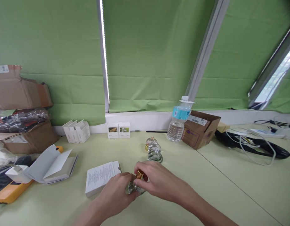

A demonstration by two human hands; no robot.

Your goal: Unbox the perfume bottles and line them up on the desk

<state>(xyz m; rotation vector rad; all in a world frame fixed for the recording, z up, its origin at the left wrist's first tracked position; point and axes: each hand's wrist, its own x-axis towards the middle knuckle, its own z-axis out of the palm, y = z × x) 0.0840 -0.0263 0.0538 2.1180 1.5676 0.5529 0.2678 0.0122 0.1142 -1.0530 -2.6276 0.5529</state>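
Note:
My left hand (120,190) is closed around a small clear glass piece (132,187), low over the table. The fingers of my right hand (154,180) grip a shiny gold part (140,174) on top of that glass, and they cover much of it. Whether the gold part is a cap or fixed to the glass, I cannot tell. Just beyond my hands, several clear glass pieces (155,154) with gold trim stand in a row on the table. A flat white printed box (102,177) lies beside my left hand.
At the back stand small white boxes (113,130), a water bottle (176,122) and a brown carton (200,130). To the left are an open booklet (57,168), an orange device (13,191) and stacked cartons (29,136). A black object with white cables (253,144) lies right.

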